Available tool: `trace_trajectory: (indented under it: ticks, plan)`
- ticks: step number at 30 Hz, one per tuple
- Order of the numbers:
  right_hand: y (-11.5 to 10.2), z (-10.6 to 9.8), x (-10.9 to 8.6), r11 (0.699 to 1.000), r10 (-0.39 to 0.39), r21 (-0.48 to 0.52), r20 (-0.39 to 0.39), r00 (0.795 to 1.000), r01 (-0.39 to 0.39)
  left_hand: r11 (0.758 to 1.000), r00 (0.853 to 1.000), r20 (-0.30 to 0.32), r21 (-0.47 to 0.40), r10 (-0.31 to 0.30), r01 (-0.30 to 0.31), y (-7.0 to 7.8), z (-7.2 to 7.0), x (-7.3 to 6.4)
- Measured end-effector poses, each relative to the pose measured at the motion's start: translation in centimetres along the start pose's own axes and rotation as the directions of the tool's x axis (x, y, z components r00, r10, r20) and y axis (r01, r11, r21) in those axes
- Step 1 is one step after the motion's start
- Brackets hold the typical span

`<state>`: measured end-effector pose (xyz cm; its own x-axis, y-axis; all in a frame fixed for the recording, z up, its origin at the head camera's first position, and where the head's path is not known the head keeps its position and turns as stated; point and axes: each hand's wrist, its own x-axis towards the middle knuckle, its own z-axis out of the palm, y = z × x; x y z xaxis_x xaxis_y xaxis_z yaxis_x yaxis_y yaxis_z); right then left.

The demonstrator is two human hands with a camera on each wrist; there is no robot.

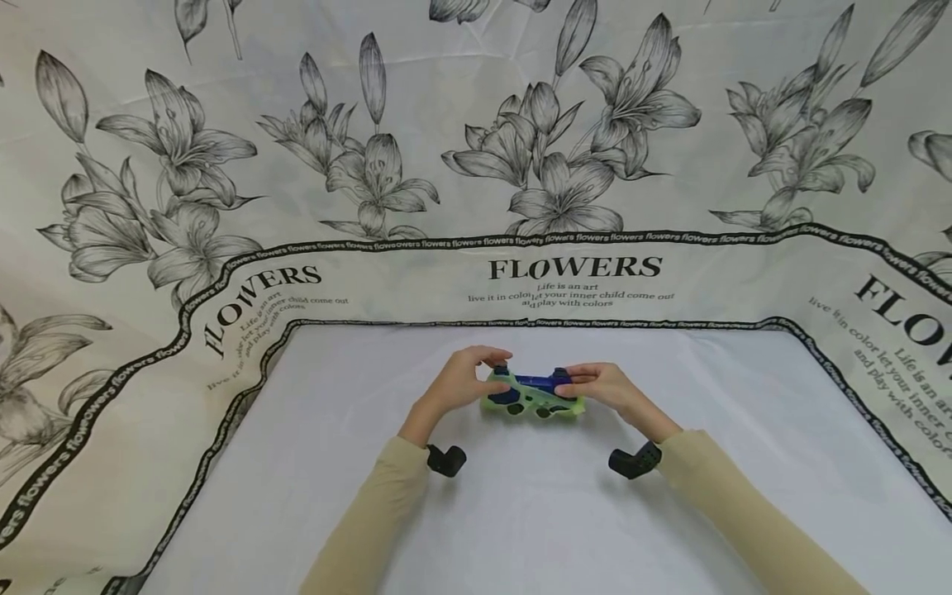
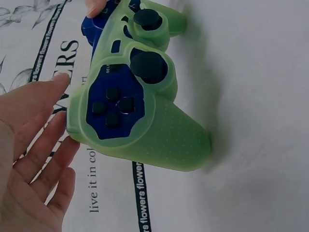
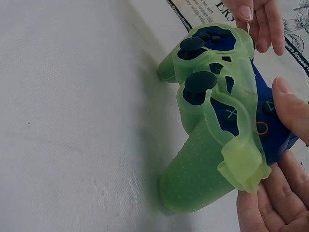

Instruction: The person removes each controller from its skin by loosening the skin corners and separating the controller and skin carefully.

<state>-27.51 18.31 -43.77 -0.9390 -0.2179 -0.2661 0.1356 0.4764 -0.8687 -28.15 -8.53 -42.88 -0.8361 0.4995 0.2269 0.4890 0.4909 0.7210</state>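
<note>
A blue game controller (image 2: 130,105) is partly covered by a pale green silicone sleeve (image 3: 178,169). The sleeve covers the left end, while at the right end it is bunched and off the blue shell. My right hand (image 3: 285,193) pinches that bare end, thumb on the face beside the buttons and fingers underneath. At the other end my left hand (image 2: 34,145) has its fingers spread loosely, fingertips right at the sleeved edge and thumb a little apart. In the head view, the left hand (image 1: 464,380) and right hand (image 1: 606,388) flank the controller.
A white tabletop (image 1: 535,512) lies below. Behind it hangs a flower-printed cloth (image 1: 416,281) with black lettered borders. Each wrist carries a black camera, the left camera (image 1: 446,460) and right camera (image 1: 635,461), close over the table.
</note>
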Motion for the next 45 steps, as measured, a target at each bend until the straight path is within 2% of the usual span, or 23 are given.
trace_trajectory:
  ticks: [6,11,17,21,24,32,41,45]
  plan:
    - [0.1,0.1,0.0,1.0,0.017,-0.002,-0.003,1.0,-0.017,0.997,0.997,0.073,0.062,0.036,-0.04,1.0,-0.2,1.0]
    - [0.1,0.1,0.1,1.0,0.024,-0.002,-0.006,1.0,-0.024,0.994,0.987,0.154,0.091,0.04,-0.055,1.6,-0.4,1.7]
    - [0.1,0.0,0.1,1.0,0.019,-0.001,-0.009,1.0,-0.019,0.991,0.972,0.235,0.127,0.017,-0.048,2.2,-0.3,2.4]
    - [0.2,-0.1,0.2,1.0,0.008,-0.001,-0.005,1.0,-0.008,0.985,0.955,0.294,0.168,-0.02,-0.031,2.4,0.0,2.9]
    - [0.2,-0.1,0.2,1.0,0.005,-0.002,-0.01,1.0,-0.005,0.978,0.945,0.325,0.204,-0.028,-0.041,2.5,0.2,3.3]
    - [0.2,0.1,0.2,0.999,0.032,0.007,-0.024,0.999,-0.031,0.949,0.935,0.354,0.304,-0.027,-0.088,2.7,0.2,3.7]
    - [0.2,0.1,0.1,1.0,0.029,-0.007,-0.028,0.999,-0.029,0.903,0.938,0.347,0.407,-0.015,-0.136,2.3,-0.2,3.9]
    - [0.2,0.0,0.1,1.0,0.023,-0.011,-0.025,0.999,-0.024,0.872,0.938,0.347,0.459,0.001,-0.171,2.4,-0.3,3.9]
